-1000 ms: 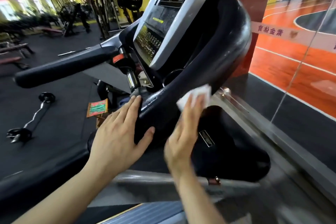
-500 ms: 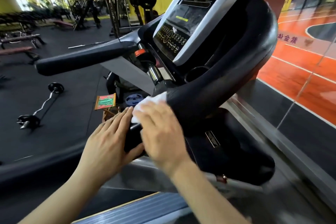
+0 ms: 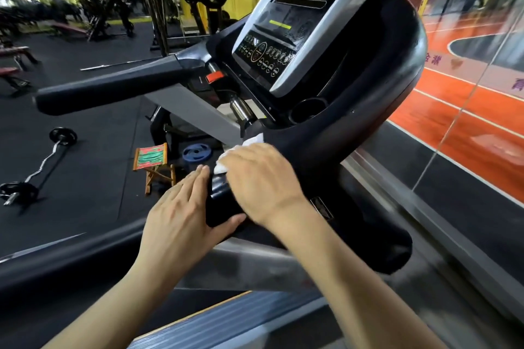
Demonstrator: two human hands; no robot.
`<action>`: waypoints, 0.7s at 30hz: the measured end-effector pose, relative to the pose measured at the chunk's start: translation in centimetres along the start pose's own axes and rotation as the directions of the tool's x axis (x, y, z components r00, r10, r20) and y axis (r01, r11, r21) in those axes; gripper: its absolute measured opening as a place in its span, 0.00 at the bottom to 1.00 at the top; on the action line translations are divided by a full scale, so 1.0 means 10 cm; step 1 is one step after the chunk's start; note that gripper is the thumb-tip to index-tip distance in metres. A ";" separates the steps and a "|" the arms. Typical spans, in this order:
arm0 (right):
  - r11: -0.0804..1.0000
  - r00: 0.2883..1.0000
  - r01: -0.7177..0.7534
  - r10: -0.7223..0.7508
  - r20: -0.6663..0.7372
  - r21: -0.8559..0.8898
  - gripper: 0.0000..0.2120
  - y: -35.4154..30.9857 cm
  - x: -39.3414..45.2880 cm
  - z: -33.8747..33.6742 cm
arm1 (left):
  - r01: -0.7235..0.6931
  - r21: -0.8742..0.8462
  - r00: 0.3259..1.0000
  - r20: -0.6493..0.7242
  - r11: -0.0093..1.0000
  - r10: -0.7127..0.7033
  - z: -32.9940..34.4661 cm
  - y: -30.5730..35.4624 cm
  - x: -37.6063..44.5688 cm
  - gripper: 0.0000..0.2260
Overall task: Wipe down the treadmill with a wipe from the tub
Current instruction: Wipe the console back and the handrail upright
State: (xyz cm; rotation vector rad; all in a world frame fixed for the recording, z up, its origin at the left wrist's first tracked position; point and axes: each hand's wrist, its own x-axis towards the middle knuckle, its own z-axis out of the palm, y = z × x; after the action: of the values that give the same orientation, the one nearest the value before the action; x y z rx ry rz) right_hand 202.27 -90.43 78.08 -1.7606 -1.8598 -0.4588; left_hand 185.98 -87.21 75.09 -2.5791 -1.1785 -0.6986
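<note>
The treadmill fills the view, with its tilted console (image 3: 297, 22) above and a thick black right handrail (image 3: 354, 122) curving down toward me. My right hand (image 3: 261, 181) lies over the near end of that handrail and presses a white wipe (image 3: 226, 160) against it; only the wipe's edge shows past my fingers. My left hand (image 3: 184, 215) rests flat on the left side of the same rail end, fingers straight and thumb under it. The wipe tub is not in view.
The left handrail (image 3: 113, 91) sticks out to the left. On the black gym floor lie a curl barbell (image 3: 39, 164), a small folding stool (image 3: 153, 161) and a blue weight plate (image 3: 197, 153). A glass wall (image 3: 467, 122) runs along the right. The treadmill belt (image 3: 226, 317) is below.
My right hand has slid the wipe from the upper right side of the handrail down and left to its near end, beside my left hand, which stayed on the rail.
</note>
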 end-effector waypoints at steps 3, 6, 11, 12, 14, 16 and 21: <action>0.996 0.920 -0.043 0.070 -0.385 0.076 0.15 0.59 -0.18 -0.14 | 0.000 0.008 1.000 -0.014 1.000 0.000 -0.02 0.01 0.00 0.43; 0.937 0.759 -0.261 0.347 -0.551 0.231 0.25 0.66 -0.48 0.01 | 0.005 0.007 1.000 0.000 1.000 -0.005 -0.01 0.02 0.00 0.42; 0.960 0.885 -0.083 0.194 -0.423 0.266 0.34 -0.27 -1.05 0.96 | 0.029 -0.017 0.999 0.040 0.999 -0.028 -0.03 0.02 -0.02 0.41; 0.969 0.888 -0.045 0.150 -0.435 0.244 0.35 -0.26 -1.11 1.04 | 0.029 -0.021 0.998 0.050 0.999 -0.028 -0.04 0.03 -0.02 0.41; 0.959 0.844 -0.054 0.193 -0.501 0.278 0.35 0.02 -1.02 0.95 | 0.020 -0.004 0.999 0.047 1.000 -0.020 -0.07 0.05 -0.01 0.41; 0.884 0.730 -0.166 0.408 -0.549 0.437 0.29 0.41 -0.80 0.67 | 0.004 0.023 0.998 0.059 1.000 -0.005 -0.09 0.06 -0.01 0.41; 0.735 0.560 -0.230 0.636 -0.531 0.638 0.25 0.54 -0.64 0.51 | 0.022 0.011 0.993 0.117 1.000 -0.023 -0.14 0.10 -0.02 0.43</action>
State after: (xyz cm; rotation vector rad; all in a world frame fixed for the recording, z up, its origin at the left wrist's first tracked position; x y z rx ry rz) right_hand 206.92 -92.14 69.67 -1.3137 -0.7856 -0.3402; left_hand 186.16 -88.50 76.18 -2.6342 -1.2438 -0.5509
